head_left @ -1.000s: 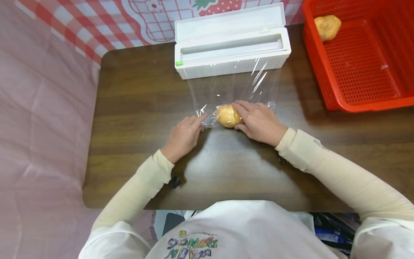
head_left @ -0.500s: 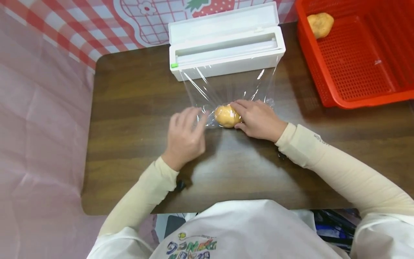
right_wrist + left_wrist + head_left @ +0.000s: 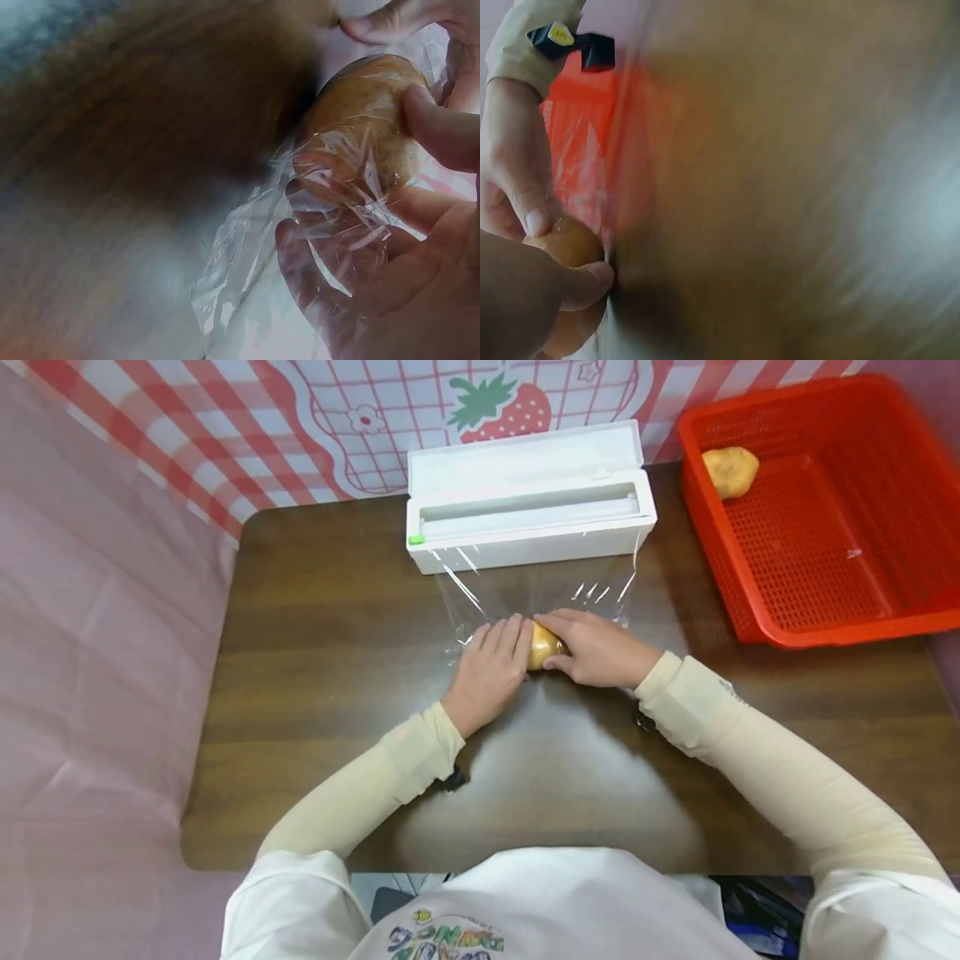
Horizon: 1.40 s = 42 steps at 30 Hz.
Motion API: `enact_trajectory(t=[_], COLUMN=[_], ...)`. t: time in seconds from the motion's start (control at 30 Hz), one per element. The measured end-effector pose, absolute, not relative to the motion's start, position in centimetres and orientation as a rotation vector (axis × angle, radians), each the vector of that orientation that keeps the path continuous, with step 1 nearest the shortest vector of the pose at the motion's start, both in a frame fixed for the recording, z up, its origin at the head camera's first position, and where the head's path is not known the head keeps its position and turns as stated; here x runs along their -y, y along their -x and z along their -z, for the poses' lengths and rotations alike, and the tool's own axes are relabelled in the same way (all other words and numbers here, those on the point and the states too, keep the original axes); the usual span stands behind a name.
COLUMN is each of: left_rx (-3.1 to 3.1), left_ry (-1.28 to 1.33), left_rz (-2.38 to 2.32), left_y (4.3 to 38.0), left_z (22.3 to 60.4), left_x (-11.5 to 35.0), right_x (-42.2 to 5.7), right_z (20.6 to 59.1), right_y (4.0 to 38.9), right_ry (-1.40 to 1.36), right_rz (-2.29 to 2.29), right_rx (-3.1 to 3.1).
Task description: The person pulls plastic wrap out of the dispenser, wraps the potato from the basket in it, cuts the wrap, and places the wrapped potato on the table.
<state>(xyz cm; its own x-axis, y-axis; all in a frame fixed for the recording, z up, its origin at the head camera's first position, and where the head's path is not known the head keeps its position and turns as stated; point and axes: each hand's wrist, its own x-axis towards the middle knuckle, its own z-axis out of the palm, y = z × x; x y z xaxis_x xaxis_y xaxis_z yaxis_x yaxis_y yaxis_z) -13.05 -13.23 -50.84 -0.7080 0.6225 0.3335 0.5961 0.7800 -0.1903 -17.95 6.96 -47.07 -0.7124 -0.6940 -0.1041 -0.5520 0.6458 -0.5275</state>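
A yellow potato (image 3: 543, 647) sits at the middle of the table in clear plastic wrap (image 3: 555, 587). The wrap stretches back from it to a white dispenser box (image 3: 517, 557) with a raised lid. My right hand (image 3: 602, 649) grips the potato's right side between thumb and fingers. Over its left end lies my left hand (image 3: 491, 672), with its thumb (image 3: 585, 285) along the near side in the left wrist view. Crinkled film (image 3: 240, 262) hangs over the right fingers in the right wrist view. Much of the potato is hidden under the hands.
A red plastic basket (image 3: 757, 610) stands at the right, with another potato (image 3: 731, 472) in its back left corner. A checked cloth with a strawberry print (image 3: 517, 412) hangs behind the dispenser. The wooden table (image 3: 300, 693) has its left edge beside a pink curtain (image 3: 90, 693).
My left hand lifts from the wrap left of the potato, then comes right onto the potato's left end. My right hand keeps its grip. The head view tilts slightly upward.
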Motion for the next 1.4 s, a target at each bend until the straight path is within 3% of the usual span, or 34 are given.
enact_trajectory(t=[0.23,0.53,0.77,1.03,1.4], left_rx=[2.816,3.056,3.032,2.499,2.629], left_ry=[1.032,1.062,1.020,0.992,0.888], left_rz=[0.032,0.139,0.054,-0.276,-0.297], left_y=[15.2,17.6,17.9,17.3,17.9], left_z=[49.7,48.1,48.0,48.7,49.2], left_x=[13.7,14.6,14.7,13.9,12.2], right_x=[-7.1,-6.3,-6.1,-6.5,-7.1], right_z=[47.3,48.0,46.9,45.8,46.4], right_y=[17.9,17.2,19.2,21.8,23.0], right_ry=[1.010,1.359,1.182,0.965,0.975], right_rz=[0.556,0.274,0.329,0.434,0.629], right_rx=[-2.732,-3.030,-2.897,-2.715,-2.624])
